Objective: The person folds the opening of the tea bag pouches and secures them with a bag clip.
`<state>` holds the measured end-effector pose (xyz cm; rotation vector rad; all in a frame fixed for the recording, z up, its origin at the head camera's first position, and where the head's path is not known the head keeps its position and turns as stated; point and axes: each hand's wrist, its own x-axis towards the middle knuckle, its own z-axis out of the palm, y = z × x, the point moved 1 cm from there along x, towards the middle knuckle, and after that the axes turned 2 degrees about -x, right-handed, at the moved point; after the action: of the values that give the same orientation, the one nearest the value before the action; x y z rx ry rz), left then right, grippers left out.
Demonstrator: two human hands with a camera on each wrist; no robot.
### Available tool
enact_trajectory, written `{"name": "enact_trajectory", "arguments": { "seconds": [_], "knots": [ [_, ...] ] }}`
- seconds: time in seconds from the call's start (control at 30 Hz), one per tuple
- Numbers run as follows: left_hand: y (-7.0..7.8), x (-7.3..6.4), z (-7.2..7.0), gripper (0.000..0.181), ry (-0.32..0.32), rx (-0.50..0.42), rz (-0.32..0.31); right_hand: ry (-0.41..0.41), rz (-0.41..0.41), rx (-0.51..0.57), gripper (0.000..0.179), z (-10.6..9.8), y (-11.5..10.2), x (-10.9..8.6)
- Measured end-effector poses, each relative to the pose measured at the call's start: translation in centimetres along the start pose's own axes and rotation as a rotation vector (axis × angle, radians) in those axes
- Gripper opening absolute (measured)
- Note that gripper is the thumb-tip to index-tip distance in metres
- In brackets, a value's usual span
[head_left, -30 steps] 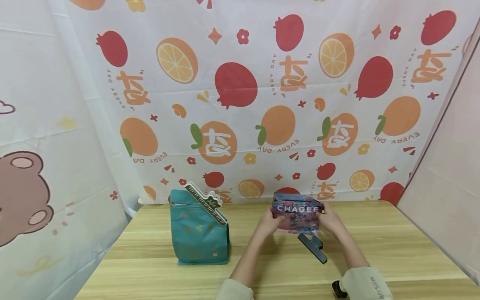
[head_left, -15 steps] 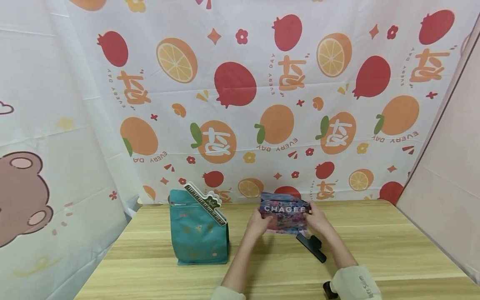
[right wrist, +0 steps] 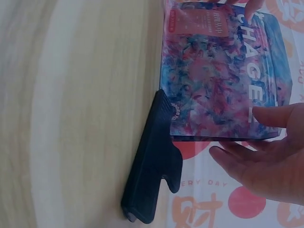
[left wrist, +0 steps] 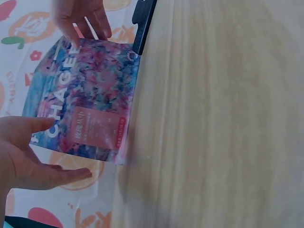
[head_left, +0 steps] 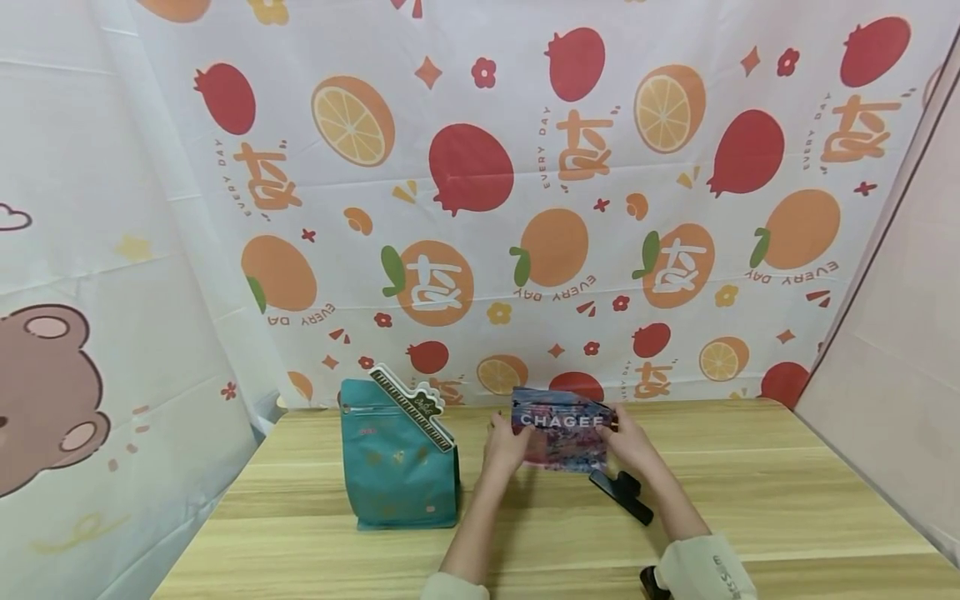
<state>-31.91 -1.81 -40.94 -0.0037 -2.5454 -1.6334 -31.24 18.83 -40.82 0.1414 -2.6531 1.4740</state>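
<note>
A purple, blue and pink CHAGEE pouch [head_left: 562,437] stands on the table with its printed front facing me. My left hand [head_left: 506,446] is at its left edge. Its thumb lies on the front, while the fingers stretch out beside the edge, apart from it in the left wrist view [left wrist: 28,156]. On the other side my right hand [head_left: 633,442] pinches the right edge, thumb in front, some fingers behind the pouch. A black bag clip [right wrist: 154,156] lies on the table right by the pouch's lower right corner.
To the left stands a teal pouch [head_left: 397,475], with a white and dark decorated clip [head_left: 412,408] slanting across its top corner. The wooden table [head_left: 285,517] ends at a fruit-print cloth [head_left: 472,167] behind. A bear-print cloth [head_left: 45,392] hangs at the left.
Both hands have moved left with the CHAGEE pouch, away from the black clip's right end. The left hand's fingers have since spread off the pouch's edge. The teal pouch stays put.
</note>
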Motion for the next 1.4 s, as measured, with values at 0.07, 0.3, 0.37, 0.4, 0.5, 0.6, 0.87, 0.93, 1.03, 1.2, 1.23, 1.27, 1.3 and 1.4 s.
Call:
{"name": "enact_trajectory", "arguments": {
  "seconds": [0.07,0.3,0.37,0.4,0.5,0.6,0.87,0.93,1.03,1.2,1.23,1.27,1.3,1.4],
  "knots": [
    [-0.1,0.2,0.1,0.067,0.011,-0.019,0.029,0.008,-0.001,-0.001,0.036,0.1,0.0,0.0],
    [-0.4,0.6,0.3,0.059,0.02,-0.056,0.103,0.025,-0.024,-0.055,0.037,0.7,-0.2,0.3],
    [-0.4,0.6,0.2,0.059,0.019,-0.064,0.096,0.044,-0.03,-0.076,0.036,0.9,-0.2,0.4],
    [-0.4,0.6,0.1,0.059,0.019,-0.07,0.093,0.052,-0.033,-0.087,0.036,1.0,-0.2,0.5],
    [-0.3,0.7,-0.1,0.06,0.021,-0.074,0.082,0.072,-0.036,-0.118,0.034,1.3,-0.1,0.8],
    [-0.2,0.7,-0.2,0.062,0.022,-0.074,0.059,0.081,-0.039,-0.118,0.032,1.6,-0.2,0.9],
    [0.4,0.2,-0.9,0.066,0.104,-0.011,-0.032,0.075,-0.061,-0.083,0.022,2.4,-1.2,0.5],
    [0.5,0.0,-1.1,0.068,0.116,-0.001,-0.066,0.063,-0.071,-0.091,0.022,2.6,-1.3,0.4],
    [0.6,-0.2,-1.4,0.073,0.111,-0.004,-0.106,0.048,-0.07,-0.107,0.022,2.8,-1.4,0.1],
    [0.8,-0.7,-1.9,0.075,0.11,-0.021,-0.106,0.007,-0.071,-0.149,0.021,2.6,-1.4,-0.4],
    [0.8,-0.8,-1.9,0.074,0.113,-0.019,-0.096,-0.003,-0.075,-0.156,0.02,2.6,-1.4,-0.5],
    [0.8,-0.9,-2.0,0.073,0.115,-0.021,-0.088,-0.01,-0.077,-0.162,0.019,2.5,-1.4,-0.7],
    [0.9,-1.1,-2.1,0.073,0.113,-0.019,-0.08,-0.018,-0.081,-0.167,0.018,2.4,-1.5,-0.8],
    [1.1,-1.4,-2.3,0.073,0.1,-0.01,-0.062,-0.041,-0.083,-0.166,0.016,2.1,-1.5,-1.1]
  ]
}}
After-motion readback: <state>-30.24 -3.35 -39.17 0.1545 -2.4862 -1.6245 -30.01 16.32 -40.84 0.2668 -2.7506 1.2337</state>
